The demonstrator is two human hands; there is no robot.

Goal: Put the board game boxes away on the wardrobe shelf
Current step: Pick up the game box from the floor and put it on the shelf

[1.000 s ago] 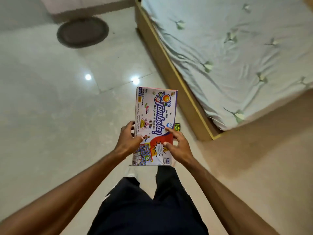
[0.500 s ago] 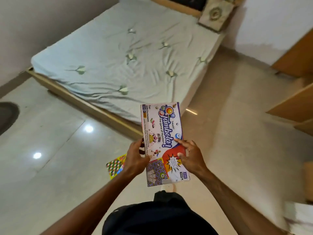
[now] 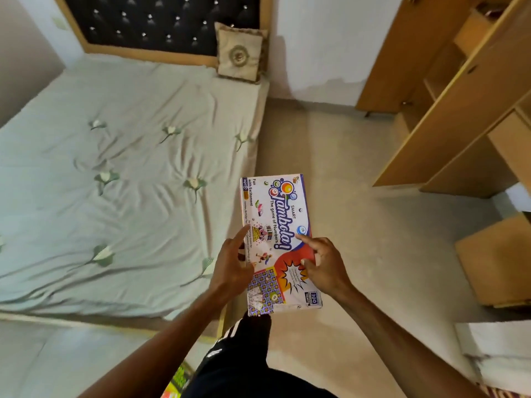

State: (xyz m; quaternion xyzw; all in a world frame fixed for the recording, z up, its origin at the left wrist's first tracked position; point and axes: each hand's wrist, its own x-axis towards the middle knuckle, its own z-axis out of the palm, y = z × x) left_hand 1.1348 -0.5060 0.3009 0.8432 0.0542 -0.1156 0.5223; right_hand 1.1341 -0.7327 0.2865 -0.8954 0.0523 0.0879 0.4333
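Note:
I hold a flat white Tambola game box (image 3: 275, 214) lengthwise in front of me, above the floor beside the bed. My left hand (image 3: 230, 268) grips its left long edge, index finger stretched along the lid. My right hand (image 3: 324, 265) rests on the lid's right side with the thumb near the red burst. The wooden wardrobe (image 3: 448, 110) stands open at the upper right, its shelves partly in view. A second colourful game box (image 3: 178, 380) lies on the floor by my left leg, mostly hidden.
A bed (image 3: 115, 196) with a pale green sheet fills the left side, a cushion (image 3: 240, 53) against its dark headboard. A beige floor strip (image 3: 359, 225) runs between bed and wardrobe. A low wooden unit (image 3: 497, 262) and a white object (image 3: 500, 354) sit at the right.
My view has swung to the right, from the floor and bed foot toward the headboard and wardrobe. The Tambola box stays in both hands; my left index finger has straightened.

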